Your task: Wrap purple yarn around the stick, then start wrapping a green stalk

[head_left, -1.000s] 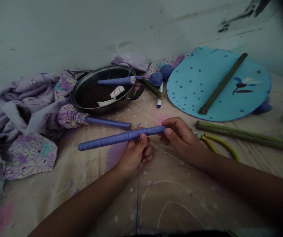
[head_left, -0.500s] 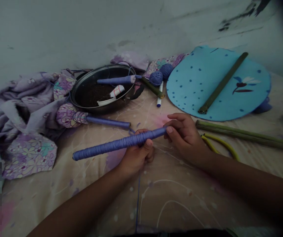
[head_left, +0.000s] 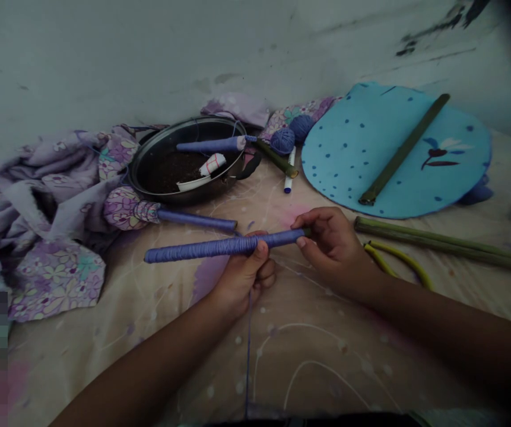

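Observation:
A bamboo stick wrapped in blue-purple yarn [head_left: 197, 249] lies nearly level in front of me. My left hand [head_left: 248, 270] is closed around it right of its middle, thumb on top. At the stick's right end, my right hand [head_left: 326, 240] holds it loosely between thumb and fingertips, where a bit of bare green shows. A yarn strand [head_left: 248, 356] hangs straight down below my left hand to the lower edge of the view. Just behind the stick lies another yarn-wrapped stick [head_left: 197, 219] with a floral cloth knob [head_left: 126, 207].
Behind stand a dark pan [head_left: 148, 191] holding a wrapped stick, yarn balls [head_left: 282, 140] and a marker [head_left: 289, 181]. A blue board [head_left: 335, 148] bears a bamboo stick [head_left: 404, 151]. More bamboo [head_left: 442, 243] and yellow-handled pliers [head_left: 422, 273] lie right, crumpled floral cloth [head_left: 54, 279] left.
The wrapped stick has turned closer to level, its left end rising and moving right. My right fingers have shifted, and the bare green tip now shows between them.

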`<state>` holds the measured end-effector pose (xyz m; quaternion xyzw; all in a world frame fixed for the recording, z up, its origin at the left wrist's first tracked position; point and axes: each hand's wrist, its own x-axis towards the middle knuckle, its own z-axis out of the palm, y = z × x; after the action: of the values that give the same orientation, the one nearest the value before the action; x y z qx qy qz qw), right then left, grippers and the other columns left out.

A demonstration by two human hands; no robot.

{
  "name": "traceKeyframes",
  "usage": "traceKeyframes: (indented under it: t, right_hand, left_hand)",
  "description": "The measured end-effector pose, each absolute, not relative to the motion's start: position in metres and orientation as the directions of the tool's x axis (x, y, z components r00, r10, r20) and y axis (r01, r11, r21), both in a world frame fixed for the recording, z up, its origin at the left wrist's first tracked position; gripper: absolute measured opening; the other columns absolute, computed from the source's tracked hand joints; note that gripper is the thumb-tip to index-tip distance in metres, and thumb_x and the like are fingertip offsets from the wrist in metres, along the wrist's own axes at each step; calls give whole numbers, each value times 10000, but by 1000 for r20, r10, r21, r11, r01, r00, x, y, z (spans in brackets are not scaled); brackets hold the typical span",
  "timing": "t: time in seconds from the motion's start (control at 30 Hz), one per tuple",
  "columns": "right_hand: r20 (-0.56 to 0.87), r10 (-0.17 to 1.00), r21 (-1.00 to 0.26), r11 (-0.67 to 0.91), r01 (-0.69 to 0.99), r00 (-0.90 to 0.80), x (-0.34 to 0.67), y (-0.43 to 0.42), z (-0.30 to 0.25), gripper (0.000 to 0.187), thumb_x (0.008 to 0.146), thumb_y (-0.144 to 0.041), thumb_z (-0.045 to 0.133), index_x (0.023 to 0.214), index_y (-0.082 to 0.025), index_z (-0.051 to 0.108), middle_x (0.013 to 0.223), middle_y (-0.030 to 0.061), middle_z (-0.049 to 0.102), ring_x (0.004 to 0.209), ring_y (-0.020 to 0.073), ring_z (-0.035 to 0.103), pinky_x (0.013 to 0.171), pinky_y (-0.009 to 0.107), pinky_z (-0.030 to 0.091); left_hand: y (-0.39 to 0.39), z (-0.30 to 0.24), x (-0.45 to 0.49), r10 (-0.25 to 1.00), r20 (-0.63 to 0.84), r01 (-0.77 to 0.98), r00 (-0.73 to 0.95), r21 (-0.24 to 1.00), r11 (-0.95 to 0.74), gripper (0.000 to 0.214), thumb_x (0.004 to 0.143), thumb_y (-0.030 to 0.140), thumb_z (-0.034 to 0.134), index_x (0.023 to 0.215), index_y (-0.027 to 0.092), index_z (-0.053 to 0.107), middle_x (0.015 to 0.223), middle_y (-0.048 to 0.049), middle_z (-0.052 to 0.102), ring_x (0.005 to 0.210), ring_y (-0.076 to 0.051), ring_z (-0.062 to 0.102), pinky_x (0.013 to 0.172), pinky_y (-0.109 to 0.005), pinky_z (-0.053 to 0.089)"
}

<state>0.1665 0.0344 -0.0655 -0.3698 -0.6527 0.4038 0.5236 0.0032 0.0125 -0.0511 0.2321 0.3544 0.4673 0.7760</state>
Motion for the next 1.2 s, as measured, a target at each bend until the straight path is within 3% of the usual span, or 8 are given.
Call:
traceKeyframes:
  t: [0.27,0.4,0.5,0.57,0.77,1.0,1.2]
  right_hand:
    - [397,898,-897,423,129,-188,170,34,-67,271,794,-134,531,1032,-232,446,1003,51,482,931,163,507,816,346,444]
    - [223,954,-951,258,171,-201,171,33,-59,190,880,-305,487,1049,-220,464,863,28,537,743,133,547,635,279,460]
    - [54,957,-984,100,148,-287,170,32,-56,243,924,-431,377,965,-215,481,638,-27,521,514,98,501,471,238,406]
    - [16,948,-985,69,157,-317,170,32,-54,276,917,-457,380,888,-208,494,596,-37,512,467,86,477,433,226,377]
    - [58,970,-992,83,98,-236,171,30,-52,172,867,-366,491,894,-198,511,591,-41,505,477,78,439,429,214,341]
    - [214,956,-952,250,177,-202,172,30,-52,110,777,-221,544,885,-206,535,761,4,528,619,106,485,540,250,399]
    - [72,955,-975,128,182,-287,172,29,-49,69,804,-268,520,843,-218,493,676,-12,521,573,115,486,494,253,378]
  left_hand:
    - [13,-50,3,891,-312,-555,331,699,451,423,672,375,741,880,239,400,513,125,262,380,-17,172,378,-176,104]
    - [12,-49,3,896,-292,-549,336,712,438,425,677,360,739,885,247,386,506,129,265,376,-17,178,378,-179,110]
    - [12,-50,3,893,-294,-544,340,713,442,427,672,370,741,872,242,387,503,129,259,381,-18,176,376,-174,112]
    - [12,-50,3,889,-299,-536,346,714,449,428,662,387,745,844,230,391,500,129,251,383,-16,169,374,-170,119]
    - [12,-52,3,889,-281,-502,361,745,440,413,676,417,727,725,196,381,495,118,216,384,-13,167,369,-157,139]
    - [12,-53,4,892,-277,-489,356,759,430,427,706,431,696,628,179,359,481,112,186,391,-16,146,362,-160,140]
    - [12,-52,4,892,-279,-497,357,752,434,406,716,432,686,669,189,364,496,113,178,393,-19,138,367,-159,135]
